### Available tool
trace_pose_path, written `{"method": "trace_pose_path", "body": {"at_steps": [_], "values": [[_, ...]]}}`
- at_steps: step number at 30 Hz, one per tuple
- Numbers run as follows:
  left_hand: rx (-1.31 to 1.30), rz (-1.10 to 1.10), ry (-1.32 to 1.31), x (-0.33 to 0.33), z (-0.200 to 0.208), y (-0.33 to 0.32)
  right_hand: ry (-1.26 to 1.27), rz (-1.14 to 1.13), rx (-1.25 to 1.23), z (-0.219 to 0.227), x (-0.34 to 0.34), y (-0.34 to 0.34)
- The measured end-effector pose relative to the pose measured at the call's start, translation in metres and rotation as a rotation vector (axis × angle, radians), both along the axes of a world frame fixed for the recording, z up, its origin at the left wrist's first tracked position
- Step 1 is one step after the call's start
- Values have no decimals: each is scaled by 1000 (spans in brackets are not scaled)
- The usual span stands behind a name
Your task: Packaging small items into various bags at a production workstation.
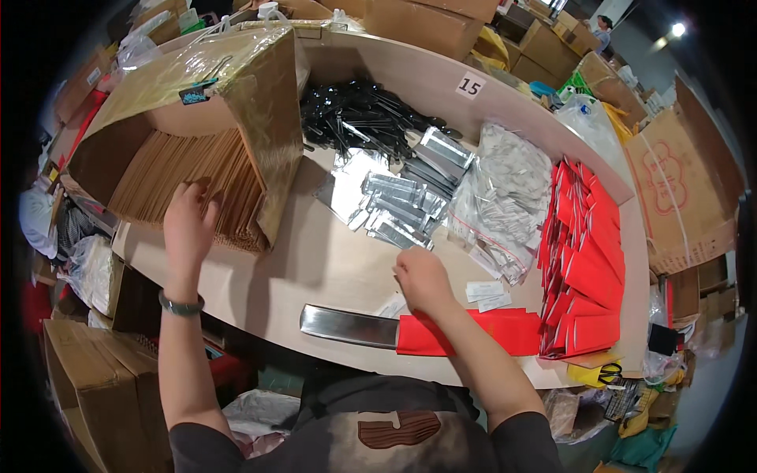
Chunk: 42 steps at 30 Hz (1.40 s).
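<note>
Cartons [426,24] ring the worktop [347,276]. Left hand [189,223], loosely bent, meets cards [158,173]; light pinching should part them. Right hand [424,280] curls near packets [402,197]; neither's hold shows.

Pale tabletop [288,268], raised board [520,98] along the far edge. Far left: taped cardboard carton [272,118], on its side, mouth facing near edge. Right of it, heap of glossy black pieces [355,110], thin, tangled. Nearer, loose overlapping silver packets [394,201]. Beside these, clear bag [505,181] of small white pieces. Far right: bank of red envelopes [587,260]. White slips [489,296] near the bag. Near edge: shiny metal strip [347,325], its right end meeting a flat red row [505,331].
</note>
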State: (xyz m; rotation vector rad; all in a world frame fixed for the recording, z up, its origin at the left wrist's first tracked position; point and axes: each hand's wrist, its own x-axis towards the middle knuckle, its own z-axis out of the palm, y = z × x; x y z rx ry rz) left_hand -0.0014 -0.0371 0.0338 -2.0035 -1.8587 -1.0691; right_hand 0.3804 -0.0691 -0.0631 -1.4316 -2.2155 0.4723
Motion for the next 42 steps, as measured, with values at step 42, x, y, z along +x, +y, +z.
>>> {"method": "trace_pose_path", "body": {"at_steps": [42], "values": [[-422, -66, -825, 93, -106, -153, 375, -132, -149, 5, -23, -33]]}}
